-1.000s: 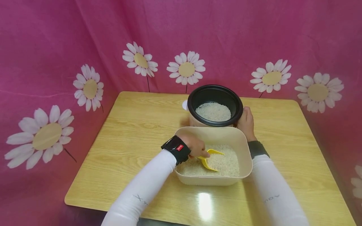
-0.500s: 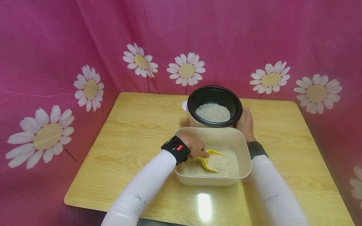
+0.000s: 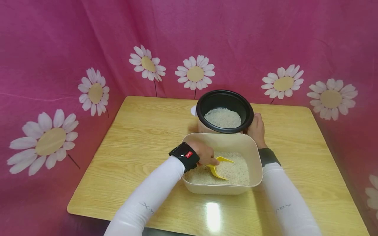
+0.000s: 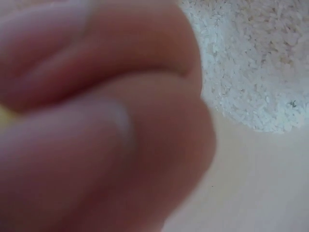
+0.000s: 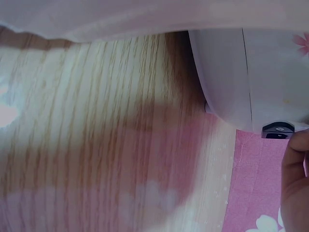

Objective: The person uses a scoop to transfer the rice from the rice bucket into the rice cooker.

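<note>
My left hand (image 3: 202, 152) grips the handle of a yellow scoop (image 3: 215, 169), whose blade lies in the rice (image 3: 237, 170) inside a cream rectangular tub (image 3: 221, 189). In the left wrist view the curled fingers (image 4: 145, 106) fill much of the picture, with loose rice and the tub's wall beyond. Behind the tub stands a light rice cooker (image 5: 222, 72) with a black inner pot (image 3: 206, 100), some rice on its bottom. My right hand (image 3: 257, 131) holds the cooker's right side; the right wrist view shows its fingers bent beside a dark socket (image 5: 278, 129).
Both containers stand on a light wooden table (image 3: 141, 137), the tub close against the cooker's front. A white handle (image 3: 193, 110) sticks out at the cooker's left. Pink curtain (image 3: 236, 42) with white daisies hangs round the table's back and sides.
Nearly nothing differs: the head view shifts by a few pixels, while both hands, the scoop, the tub and the cooker keep their places.
</note>
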`<state>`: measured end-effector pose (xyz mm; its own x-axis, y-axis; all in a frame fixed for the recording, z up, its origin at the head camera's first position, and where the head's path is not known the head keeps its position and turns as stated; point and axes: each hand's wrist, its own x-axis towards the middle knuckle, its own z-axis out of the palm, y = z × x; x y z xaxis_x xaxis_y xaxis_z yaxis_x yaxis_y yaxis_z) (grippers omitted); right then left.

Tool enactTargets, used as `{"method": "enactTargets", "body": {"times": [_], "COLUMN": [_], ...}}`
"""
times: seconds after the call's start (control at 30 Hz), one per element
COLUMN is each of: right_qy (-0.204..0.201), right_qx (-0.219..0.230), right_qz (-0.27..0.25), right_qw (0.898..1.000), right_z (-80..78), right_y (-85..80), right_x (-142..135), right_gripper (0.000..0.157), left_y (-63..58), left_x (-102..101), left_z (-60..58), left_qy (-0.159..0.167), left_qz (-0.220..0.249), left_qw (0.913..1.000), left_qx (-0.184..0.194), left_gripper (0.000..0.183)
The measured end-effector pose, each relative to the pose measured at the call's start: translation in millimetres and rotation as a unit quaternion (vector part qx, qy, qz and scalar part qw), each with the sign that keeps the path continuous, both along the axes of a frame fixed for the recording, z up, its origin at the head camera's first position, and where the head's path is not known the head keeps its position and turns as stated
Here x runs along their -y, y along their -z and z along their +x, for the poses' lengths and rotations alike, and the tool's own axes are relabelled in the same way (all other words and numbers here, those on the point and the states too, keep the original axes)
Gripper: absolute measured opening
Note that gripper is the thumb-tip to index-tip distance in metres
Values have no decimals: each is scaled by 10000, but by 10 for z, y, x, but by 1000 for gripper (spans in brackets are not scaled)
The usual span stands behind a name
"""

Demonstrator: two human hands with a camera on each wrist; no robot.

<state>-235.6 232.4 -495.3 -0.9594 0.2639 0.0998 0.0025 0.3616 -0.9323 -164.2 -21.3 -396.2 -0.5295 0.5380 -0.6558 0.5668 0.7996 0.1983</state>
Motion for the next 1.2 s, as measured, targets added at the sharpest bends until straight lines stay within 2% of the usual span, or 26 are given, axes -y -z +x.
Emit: {"method": "enactTargets", "body": {"times": [0.23, 0.47, 0.67, 0.8, 0.9, 1.2], "right_qy": [-111, -207, -121, -65, -204, -221], "right_qx": [39, 266, 186, 106, 218, 152], "right_qz": [-121, -302, -283, -253, -462, -355], "right_qw": [9999, 9990, 9994, 9996, 9985, 9990], "right_z": [24, 33, 29, 29, 37, 38], "right_y": [-14, -28, -33, -35, -41, -64], "right_x": [12, 8, -10, -9, -6, 17], "right_gripper": [36, 29, 30, 34, 34, 31], "left_y": [10, 13, 42, 50, 53, 49], "left_x": [7, 10, -25, -35, -30, -15], "left_z": [5, 18, -11, -25, -21, -15], "left_qy": [-35, 26, 1, 116, 145, -3], "left_qz": [-26, 108, 221, 210, 217, 226], "left_qw": [10000, 9999, 9997, 9996, 9995, 9997], "left_qx": [-17, -57, -55, -156, -176, -89], "left_gripper": [58, 54, 51, 51, 51, 49]}}
